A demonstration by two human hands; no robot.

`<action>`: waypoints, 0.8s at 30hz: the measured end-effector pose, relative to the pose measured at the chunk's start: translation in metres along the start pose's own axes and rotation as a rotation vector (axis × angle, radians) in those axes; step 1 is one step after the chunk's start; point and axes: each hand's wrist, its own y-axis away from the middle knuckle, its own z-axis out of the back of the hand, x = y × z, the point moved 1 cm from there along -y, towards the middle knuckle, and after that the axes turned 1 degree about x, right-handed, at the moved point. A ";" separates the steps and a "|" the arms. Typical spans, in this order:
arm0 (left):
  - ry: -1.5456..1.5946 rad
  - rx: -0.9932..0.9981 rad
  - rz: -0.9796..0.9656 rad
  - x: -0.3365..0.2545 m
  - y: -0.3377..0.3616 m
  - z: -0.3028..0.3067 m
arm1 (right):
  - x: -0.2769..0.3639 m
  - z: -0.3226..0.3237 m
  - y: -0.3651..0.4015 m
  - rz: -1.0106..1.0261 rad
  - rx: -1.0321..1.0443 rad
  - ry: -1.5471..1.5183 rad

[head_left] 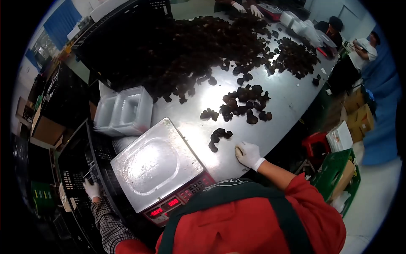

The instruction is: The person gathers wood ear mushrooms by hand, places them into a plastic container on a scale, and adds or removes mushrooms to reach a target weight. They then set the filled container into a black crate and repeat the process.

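Observation:
My right hand (248,155), in a white glove, rests on the metal table with its fingers curled in and nothing visible in them. A small cluster of dark, wrinkled pieces like wood ear mushrooms (215,143) lies just left of it, and a larger cluster (247,103) farther up. My left hand (91,189), also gloved, reaches down at the far left into a black plastic crate (111,186), fingers apart near a thin shiny edge. Between my hands stands a digital scale (156,165) with a bare metal pan and lit red digits.
Stacked clear plastic trays (124,111) stand behind the scale. A big dark heap (203,46) covers the table's far part (292,95). Another person's gloved hands (249,9) are at the far end. Green crate (338,180) and cardboard boxes (359,116) sit right.

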 end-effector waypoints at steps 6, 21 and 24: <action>0.832 -0.042 -0.557 -0.222 -0.009 0.192 | -0.004 0.000 -0.003 0.085 0.016 0.033; 0.484 0.425 -0.545 -0.387 -0.027 0.161 | -0.004 0.009 -0.005 0.050 -0.114 -0.225; 0.343 0.046 -0.520 -0.389 -0.016 0.199 | -0.006 0.009 -0.009 0.063 -0.123 -0.276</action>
